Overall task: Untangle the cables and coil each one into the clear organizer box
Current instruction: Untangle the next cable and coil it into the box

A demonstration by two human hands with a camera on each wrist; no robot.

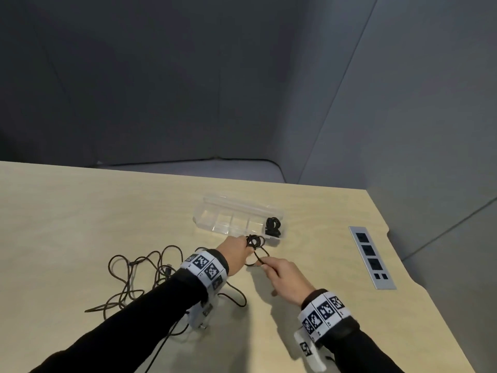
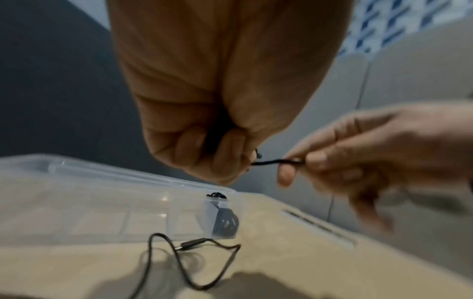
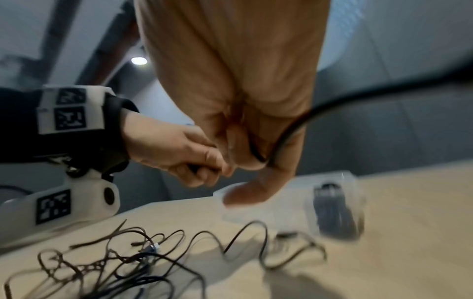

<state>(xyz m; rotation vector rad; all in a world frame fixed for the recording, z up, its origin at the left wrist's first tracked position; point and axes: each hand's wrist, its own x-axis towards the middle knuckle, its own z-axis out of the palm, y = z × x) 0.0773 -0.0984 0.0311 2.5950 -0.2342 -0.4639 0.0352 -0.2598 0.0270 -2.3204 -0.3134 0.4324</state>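
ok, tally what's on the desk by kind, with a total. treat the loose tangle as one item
Clear organizer box: 1
Coiled cable in the box: 1
Half-coiled cable in the hands: 1
Loose cable tangle: 1
Desk power socket strip: 1
Total: 5

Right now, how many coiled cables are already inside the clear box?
1. One black coil sits in the rightmost compartment of the clear box. A second coil is in the left hand, outside the box. The other compartments look empty.
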